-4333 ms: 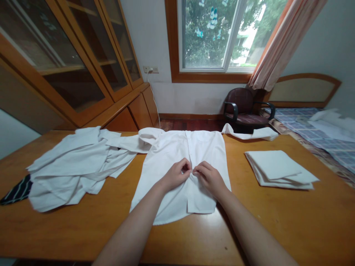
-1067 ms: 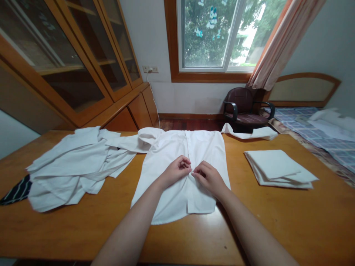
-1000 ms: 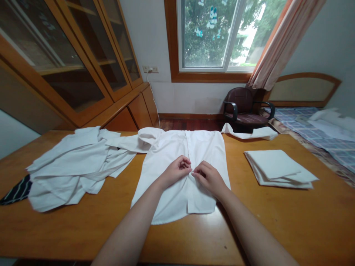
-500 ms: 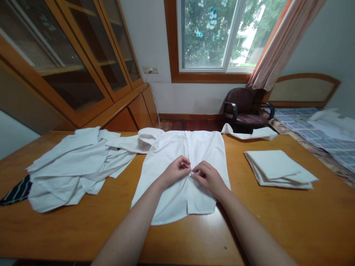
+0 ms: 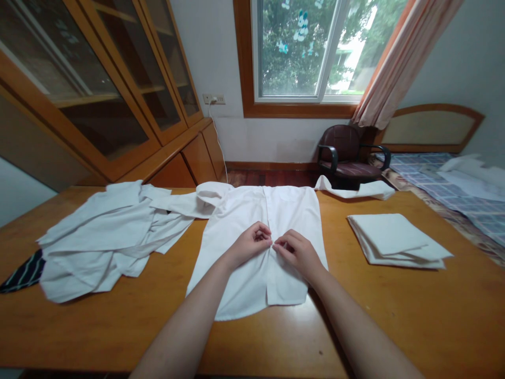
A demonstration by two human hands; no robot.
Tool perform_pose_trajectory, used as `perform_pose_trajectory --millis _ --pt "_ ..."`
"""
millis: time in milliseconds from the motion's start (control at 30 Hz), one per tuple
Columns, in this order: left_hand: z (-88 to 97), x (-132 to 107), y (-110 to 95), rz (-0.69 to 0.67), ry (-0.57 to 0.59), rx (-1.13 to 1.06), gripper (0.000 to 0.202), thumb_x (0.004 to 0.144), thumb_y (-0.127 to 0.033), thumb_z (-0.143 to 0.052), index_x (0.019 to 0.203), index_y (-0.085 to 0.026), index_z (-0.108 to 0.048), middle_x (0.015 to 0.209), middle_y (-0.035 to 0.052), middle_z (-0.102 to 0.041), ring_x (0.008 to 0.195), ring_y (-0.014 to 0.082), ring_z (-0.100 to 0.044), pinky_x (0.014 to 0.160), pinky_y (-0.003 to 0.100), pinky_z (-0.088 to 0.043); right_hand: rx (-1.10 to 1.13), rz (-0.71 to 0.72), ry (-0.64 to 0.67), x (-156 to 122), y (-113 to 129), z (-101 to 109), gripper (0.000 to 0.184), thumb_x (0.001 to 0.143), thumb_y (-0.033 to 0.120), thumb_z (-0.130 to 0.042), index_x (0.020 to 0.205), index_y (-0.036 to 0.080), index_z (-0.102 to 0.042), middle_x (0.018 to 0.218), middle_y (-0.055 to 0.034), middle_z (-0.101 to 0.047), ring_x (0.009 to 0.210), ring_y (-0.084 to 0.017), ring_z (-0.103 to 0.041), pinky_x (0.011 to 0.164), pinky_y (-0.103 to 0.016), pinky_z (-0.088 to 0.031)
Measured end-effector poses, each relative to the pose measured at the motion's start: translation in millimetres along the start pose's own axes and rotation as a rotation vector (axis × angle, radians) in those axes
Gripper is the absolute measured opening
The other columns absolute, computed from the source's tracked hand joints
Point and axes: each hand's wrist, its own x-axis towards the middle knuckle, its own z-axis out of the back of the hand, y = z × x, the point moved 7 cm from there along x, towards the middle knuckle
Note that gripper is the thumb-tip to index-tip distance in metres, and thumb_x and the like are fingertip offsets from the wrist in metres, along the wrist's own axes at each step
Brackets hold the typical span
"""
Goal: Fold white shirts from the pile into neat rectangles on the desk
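A white shirt lies front side up on the wooden table, its sleeves spread out to both sides. My left hand pinches the cloth at the front placket, about halfway down the shirt. Right beside it, my right hand pinches the other edge of the placket, the fingertips of both hands almost touching. Small folds run out from the pinched spot. Whatever button may be between the fingertips is too small and covered to make out.
Left of the shirt lies a loose pile of white garments with a dark striped piece at its edge. A folded white garment rests on the table at right. Beyond stand an office chair and a glass-door cabinet.
The fingertips of my right hand have closed slightly at the placket. Otherwise the hands and the shirt stay where they were.
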Motion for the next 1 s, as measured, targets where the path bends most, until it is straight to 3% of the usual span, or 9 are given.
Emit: perform_pose_trajectory --millis 633,1000 --pt "-0.6 -1.1 -2.1 -0.019 -0.001 0.007 0.031 0.077 -0.036 -0.078 0.095 -0.019 -0.059 0.088 0.0000 -0.060 0.083 0.0142 -0.057 0.079 0.028 -0.046 0.065 -0.052 0.034 0.7 -2.4 -3.4 0.003 0.089 0.025 -0.066 0.089 0.022 -0.065 0.082 -0.0005 -0.059 0.064 -0.012 -0.056 0.061 -0.026 -0.045" --pt "0.5 -0.6 -1.6 -0.025 -0.015 0.023 0.030 0.076 -0.036 -0.078 0.093 -0.019 -0.061 0.089 0.0010 -0.061 0.083 0.0146 -0.058 0.080 0.029 -0.047 0.063 -0.047 0.020 -0.2 -3.6 -3.1 0.007 0.091 0.028 -0.067 0.087 0.022 -0.065 0.082 -0.0009 -0.060 0.069 -0.014 -0.057 0.065 -0.027 -0.045"
